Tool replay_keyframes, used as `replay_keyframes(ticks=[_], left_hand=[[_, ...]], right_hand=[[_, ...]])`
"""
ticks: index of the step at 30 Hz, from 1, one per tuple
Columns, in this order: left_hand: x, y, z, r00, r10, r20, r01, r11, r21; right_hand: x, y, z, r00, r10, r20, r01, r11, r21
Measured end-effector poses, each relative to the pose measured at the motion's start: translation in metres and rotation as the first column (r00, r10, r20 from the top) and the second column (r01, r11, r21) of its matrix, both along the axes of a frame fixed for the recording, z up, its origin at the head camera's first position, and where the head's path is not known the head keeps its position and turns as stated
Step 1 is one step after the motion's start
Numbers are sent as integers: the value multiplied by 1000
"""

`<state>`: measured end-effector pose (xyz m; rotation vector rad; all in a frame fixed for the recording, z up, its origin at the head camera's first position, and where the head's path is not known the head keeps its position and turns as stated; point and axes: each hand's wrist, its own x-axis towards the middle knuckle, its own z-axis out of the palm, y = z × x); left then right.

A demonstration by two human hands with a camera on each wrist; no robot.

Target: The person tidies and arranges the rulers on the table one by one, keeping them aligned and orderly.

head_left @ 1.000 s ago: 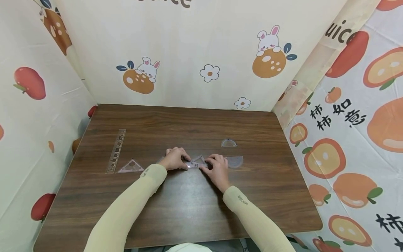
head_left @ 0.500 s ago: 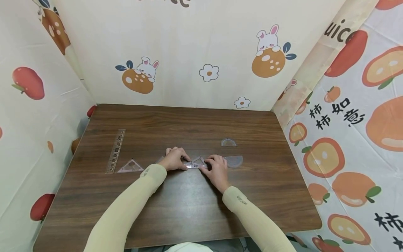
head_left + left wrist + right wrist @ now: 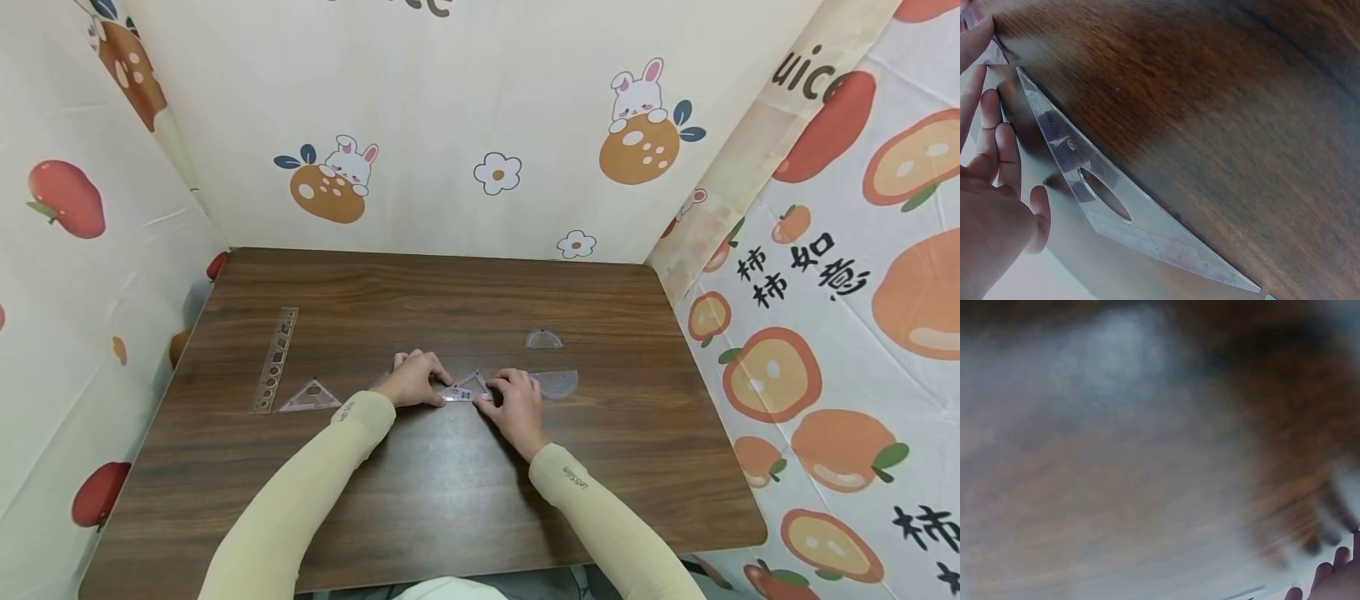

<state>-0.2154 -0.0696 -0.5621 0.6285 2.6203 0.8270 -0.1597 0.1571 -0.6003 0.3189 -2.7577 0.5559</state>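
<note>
A clear triangular set square [image 3: 465, 395] lies at the middle of the table between both hands. My left hand [image 3: 415, 379] pinches its left corner with thumb and forefinger, while my right hand [image 3: 517, 404] pinches its right corner. In the left wrist view, the fingertips [image 3: 980, 39] are at this piece's edge, top left. A second clear set square [image 3: 1110, 194] with an oval hole lies beside the left hand; that hand mostly covers it in the head view. Right of the right hand is a clear protractor [image 3: 558, 383]. The right wrist view shows blurred wood and a few fingers [image 3: 1322, 575].
A long stencil ruler [image 3: 275, 360] and another triangular set square [image 3: 311, 396] lie on the left of the brown wooden table [image 3: 420, 483]. Farther back on the right is a smaller protractor [image 3: 544, 339]. Printed cloth walls [image 3: 435, 200] border the back and sides.
</note>
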Motion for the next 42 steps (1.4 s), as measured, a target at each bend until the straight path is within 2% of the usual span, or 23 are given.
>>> replay_keyframes(ticks=[23, 42], left_hand=[[1, -1, -1, 1000, 4, -5, -4, 1000, -2], [2, 0, 2, 1000, -1, 10, 2, 1000, -30]], right_hand=[[0, 0, -2, 1000, 7, -6, -7, 1000, 1], [1, 2, 2, 1000, 5, 26, -5, 1000, -8]])
